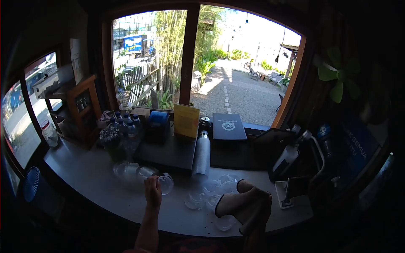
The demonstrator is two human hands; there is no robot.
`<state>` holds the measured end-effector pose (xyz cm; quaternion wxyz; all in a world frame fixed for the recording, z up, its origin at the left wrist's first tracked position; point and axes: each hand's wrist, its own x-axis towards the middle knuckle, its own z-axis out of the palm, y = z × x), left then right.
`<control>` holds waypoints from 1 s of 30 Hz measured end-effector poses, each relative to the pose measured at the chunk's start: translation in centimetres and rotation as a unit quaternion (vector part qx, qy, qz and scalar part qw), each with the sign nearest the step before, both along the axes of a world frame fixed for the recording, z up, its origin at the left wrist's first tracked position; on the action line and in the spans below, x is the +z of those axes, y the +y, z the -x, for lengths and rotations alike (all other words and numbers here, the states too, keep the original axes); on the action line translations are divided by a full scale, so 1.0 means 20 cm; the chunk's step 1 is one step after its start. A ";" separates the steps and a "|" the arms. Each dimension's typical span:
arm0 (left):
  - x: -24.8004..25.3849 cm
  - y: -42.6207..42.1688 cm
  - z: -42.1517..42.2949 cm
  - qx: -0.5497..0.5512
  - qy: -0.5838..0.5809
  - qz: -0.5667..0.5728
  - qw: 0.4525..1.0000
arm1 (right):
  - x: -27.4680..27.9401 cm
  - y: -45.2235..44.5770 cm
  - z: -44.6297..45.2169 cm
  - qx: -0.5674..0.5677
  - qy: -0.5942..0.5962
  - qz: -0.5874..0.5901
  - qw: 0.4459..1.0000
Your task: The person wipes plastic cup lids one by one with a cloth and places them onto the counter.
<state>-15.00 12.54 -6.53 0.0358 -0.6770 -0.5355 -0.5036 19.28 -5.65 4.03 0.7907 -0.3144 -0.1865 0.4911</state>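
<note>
A clear plastic lid (166, 184) is pinched at its left rim by the left hand (153, 193), beside a sideways row of lids (145, 172). The right hand (264, 213), well apart, grips a draped cloth (244, 205); loose lids (212, 185) lie between them on the counter (177, 219), near a leaning cup stack (202, 158).

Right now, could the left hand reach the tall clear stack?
Probably yes: the left hand is just left of the stack, with bare counter between and nothing seen blocking. It appears to hold a clear plastic piece, so may need freeing.
</note>
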 end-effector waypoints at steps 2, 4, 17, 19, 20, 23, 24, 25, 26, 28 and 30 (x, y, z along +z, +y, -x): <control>-0.03 0.01 0.02 0.014 0.020 -0.006 1.000 | -0.08 0.01 -0.01 -0.020 -0.007 0.015 1.000; -0.03 0.00 0.03 0.019 0.032 0.001 0.999 | -0.18 0.02 -0.05 -0.016 -0.012 0.003 1.000; -0.04 0.01 0.03 0.007 0.033 -0.044 0.998 | -0.32 -0.02 -0.13 -0.062 -0.036 0.063 0.995; -0.02 0.00 0.01 -0.012 0.007 -0.051 0.999 | -0.18 -0.03 -0.02 0.017 -0.036 -0.042 0.998; -0.01 -0.01 -0.01 -0.022 -0.007 -0.056 0.998 | -0.12 -0.02 0.03 0.057 -0.037 -0.096 0.993; 0.06 -0.06 -0.12 -0.137 -0.213 0.012 0.967 | -0.04 0.03 0.15 0.048 -0.097 -0.120 0.987; 0.10 -0.10 -0.18 -0.176 -0.285 0.025 0.942 | -0.12 0.03 0.14 0.066 -0.092 -0.106 0.988; 0.19 -0.16 -0.24 -0.187 -0.299 0.067 0.933 | -0.15 0.03 0.18 0.064 -0.117 -0.092 0.987; 0.27 -0.23 -0.28 -0.199 -0.313 0.108 0.922 | -0.17 0.05 0.25 0.060 -0.143 -0.079 0.985; 0.34 -0.34 -0.35 -0.187 -0.253 0.221 0.923 | -0.15 0.11 0.38 0.097 -0.279 -0.115 0.949; 0.42 -0.44 -0.46 -0.409 -0.396 0.227 0.790 | -0.18 0.16 0.47 0.132 -0.306 -0.073 0.940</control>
